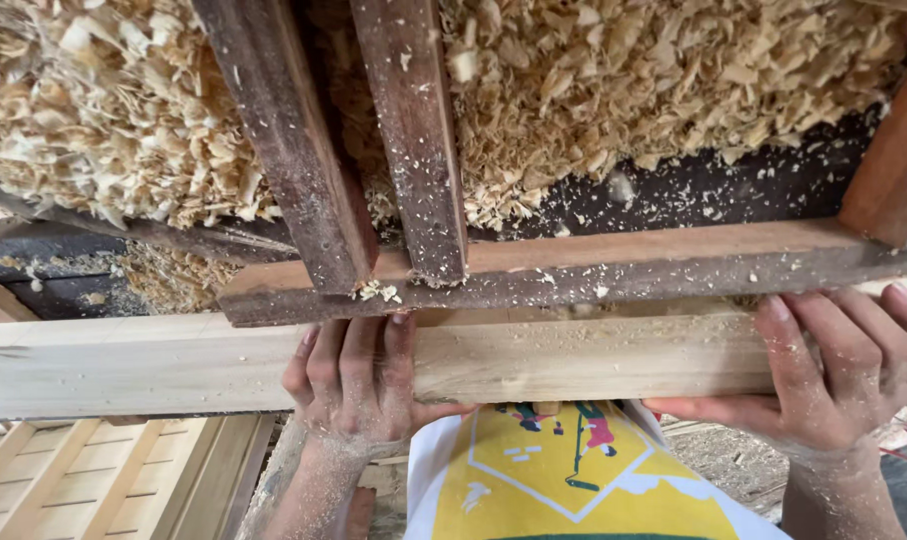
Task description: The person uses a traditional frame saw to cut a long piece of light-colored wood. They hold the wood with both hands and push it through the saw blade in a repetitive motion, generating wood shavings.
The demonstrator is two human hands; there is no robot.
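Observation:
A long pale wooden plank (163, 365) lies across the view from left to right. My left hand (358, 385) grips it near the middle, fingers over its top face and thumb underneath. Farther right, my right hand (838, 375) wraps the same plank in the same way. Both hands and forearms are dusted with sawdust. Just beyond the plank sits a darker reddish wooden frame rail (613, 265), with two dark slats (418, 130) running away from it.
Heaps of pale wood shavings (623, 80) cover the surface behind the frame. A reddish beam (898, 165) angles in at the right. Stacked pale boards (83, 480) lie at lower left. My yellow and white shirt (573, 480) fills the bottom centre.

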